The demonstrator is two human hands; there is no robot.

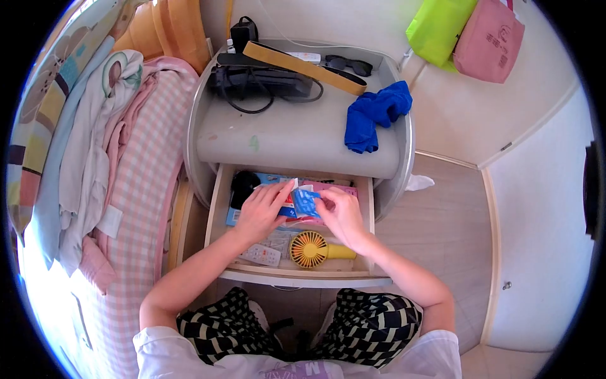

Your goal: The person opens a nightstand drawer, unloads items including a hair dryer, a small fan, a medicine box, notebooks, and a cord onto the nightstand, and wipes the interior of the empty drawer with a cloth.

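Over the open drawer [215, 208] of the grey nightstand, my right hand [343, 216] pinches the edge of a small blue packet [305, 203]. My left hand [260, 211] is on the packet's left side, its fingers closed around a white and red edge. Below them in the drawer lie a blue box and a pink item, partly covered by my hands. A round black object [245, 184] sits in the drawer's back left corner. Nearer the front are a white remote control [261, 254] and a yellow handheld fan [309, 250].
On the nightstand top [290, 142] are a blue cloth [377, 118], sunglasses [348, 65], a yellow-brown strap [303, 66] and a black device with a cable. A bed with a checked cover [142, 164] stands at the left. Green and pink bags [489, 41] hang at the upper right.
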